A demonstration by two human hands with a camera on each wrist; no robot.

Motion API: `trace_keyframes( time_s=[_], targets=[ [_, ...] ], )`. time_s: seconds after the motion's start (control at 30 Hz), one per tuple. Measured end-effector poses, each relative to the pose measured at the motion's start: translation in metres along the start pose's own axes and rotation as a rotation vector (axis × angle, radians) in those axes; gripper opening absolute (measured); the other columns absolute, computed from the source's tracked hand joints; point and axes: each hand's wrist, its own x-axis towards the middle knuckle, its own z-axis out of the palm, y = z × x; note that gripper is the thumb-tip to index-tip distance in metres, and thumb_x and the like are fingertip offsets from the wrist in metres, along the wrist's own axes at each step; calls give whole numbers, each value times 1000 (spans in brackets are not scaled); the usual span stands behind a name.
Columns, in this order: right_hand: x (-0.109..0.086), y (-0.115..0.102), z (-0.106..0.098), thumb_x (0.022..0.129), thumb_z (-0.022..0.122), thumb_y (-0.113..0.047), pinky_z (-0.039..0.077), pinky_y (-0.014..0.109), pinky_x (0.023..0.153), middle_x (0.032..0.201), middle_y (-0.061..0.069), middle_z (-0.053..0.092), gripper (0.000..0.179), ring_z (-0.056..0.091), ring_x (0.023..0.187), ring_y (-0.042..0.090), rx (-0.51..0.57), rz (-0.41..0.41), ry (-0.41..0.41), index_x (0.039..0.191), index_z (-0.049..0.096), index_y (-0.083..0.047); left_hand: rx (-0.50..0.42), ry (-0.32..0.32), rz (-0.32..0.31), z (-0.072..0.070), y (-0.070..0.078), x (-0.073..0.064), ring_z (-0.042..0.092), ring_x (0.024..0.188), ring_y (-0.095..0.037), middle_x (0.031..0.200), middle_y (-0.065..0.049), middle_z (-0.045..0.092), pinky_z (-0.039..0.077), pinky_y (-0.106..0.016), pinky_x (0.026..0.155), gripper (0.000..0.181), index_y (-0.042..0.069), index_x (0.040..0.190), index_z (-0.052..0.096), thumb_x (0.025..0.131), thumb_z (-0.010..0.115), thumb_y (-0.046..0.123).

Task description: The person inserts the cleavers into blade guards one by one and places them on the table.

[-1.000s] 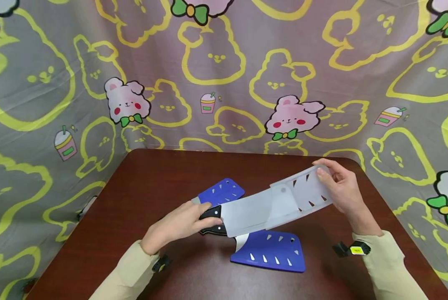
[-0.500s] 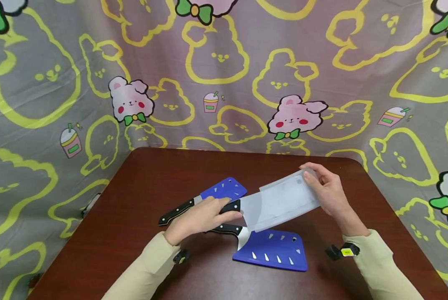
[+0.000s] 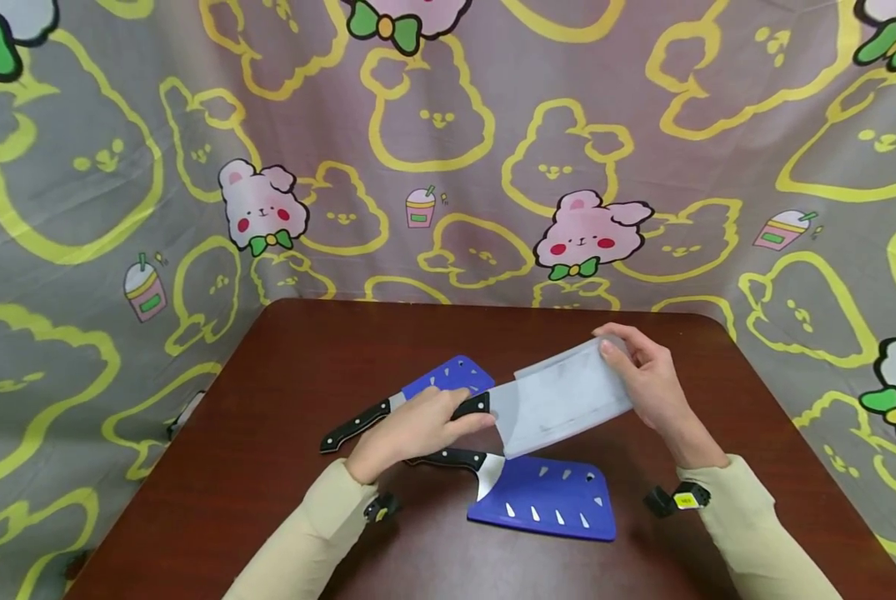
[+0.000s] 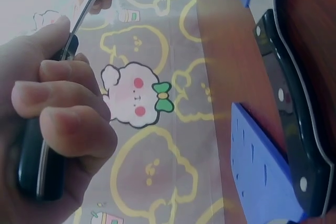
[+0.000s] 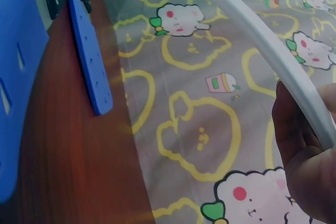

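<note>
Cleaver (image 3: 493,406) held above the brown surface (image 3: 282,467), near its middle, with most of the blade inside a translucent white sheath (image 3: 568,398); only a short strip of bare blade shows between sheath mouth and black handle. Handle is gripped by the left hand (image 3: 417,429), fingers (image 4: 63,103) curled round it, thumb along the spine in the left wrist view. Sheath is pinched at its far end by the right hand (image 3: 653,392), fingers (image 5: 302,166) over the top edge; in the right wrist view the white rim (image 5: 262,35) is seen edge-on against the fingertips.

Handling, as judged: the cleaver is probably heavy and blade-biased, stiff, with a smooth handle that wants a full wrap close to the blade. The sheath looks light, thin plastic, slightly flexible and slick; it is best taken by its closed end or flat sides, never across the open mouth where the edge runs.

Two further cleavers lie on the surface in blue sheaths: one just below the held knife, toward the person (image 3: 545,500), black handle (image 3: 448,458) passing under the left hand; one behind it (image 3: 448,377), handle (image 3: 353,427) pointing left. Both sit close to the held knife, not touching it as far as can be told. Cream sleeves (image 3: 305,542) and wrist-worn devices (image 3: 676,500) are noted. Patterned cloth (image 3: 448,150) with rabbit outlines hangs behind and at both sides.
</note>
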Motion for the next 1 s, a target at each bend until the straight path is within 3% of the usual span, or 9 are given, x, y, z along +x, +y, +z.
trace_keyframes(
  time_s=[0.23,0.37,0.53,0.67,0.77,0.87,1.0],
  targets=[
    [0,1,13,101,54,-17,58,32,62,100,-5,61,29,67,78,13,12,15,-11,126,56,-2,31,10,7,-7,-4,-1,32,48,-4,56,7,34,26,-21,48,46,16,71,47,95,57,53],
    [-5,3,16,102,53,-18,58,33,62,101,-6,61,29,66,78,13,8,35,-31,127,56,-2,44,-6,14,-4,-3,1,37,49,-5,57,7,38,29,-21,48,44,15,74,53,95,56,54],
    [-11,3,4,101,55,-19,57,33,60,103,-7,58,29,65,78,13,-90,49,-32,126,56,-6,21,-30,20,7,-5,11,48,56,-7,61,5,47,39,-22,55,48,11,93,64,94,55,58],
    [-12,5,-6,99,59,-21,57,34,59,103,-6,58,31,64,78,13,-152,76,-48,127,56,-8,-1,-59,32,14,-9,17,44,55,-6,62,5,44,36,-21,54,45,15,84,58,93,55,58],
    [-12,12,-12,98,60,-23,57,35,59,100,-7,60,34,65,76,13,-141,107,-56,128,55,-7,7,-79,39,15,-14,20,43,54,-6,63,5,45,34,-21,52,40,16,82,53,93,58,55],
    [-11,22,-18,98,60,-25,57,35,60,98,-7,61,37,66,76,12,-101,153,-54,129,54,-5,14,-91,16,16,-22,21,50,59,-7,70,2,56,39,-22,54,35,15,96,59,93,61,49],
    [-10,39,-24,99,58,-29,58,35,62,100,-8,60,37,67,77,10,-64,232,-55,130,53,-8,10,-71,-47,24,-35,24,61,79,-12,100,-3,70,49,-28,70,42,11,120,60,93,65,42]
  ],
)
